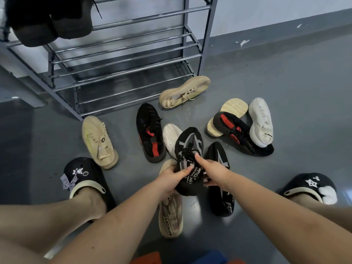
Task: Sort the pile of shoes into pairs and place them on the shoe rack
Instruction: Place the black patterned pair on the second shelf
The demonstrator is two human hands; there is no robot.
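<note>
Both hands, left hand and right hand, grasp one black-and-white knit sneaker; ten loose shoes lie below, two half-buried.

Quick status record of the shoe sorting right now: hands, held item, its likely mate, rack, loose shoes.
left hand: grips the heel end of the black patterned shoe
right hand: grips the same shoe, thumb on its laces
likely mate: black shoe on floor, just right of the held one
shoe rack: dark shoes on an upper tier; the lower bars in view bare
loose on floor: beige, black-red and white shoes, unpaired
</note>
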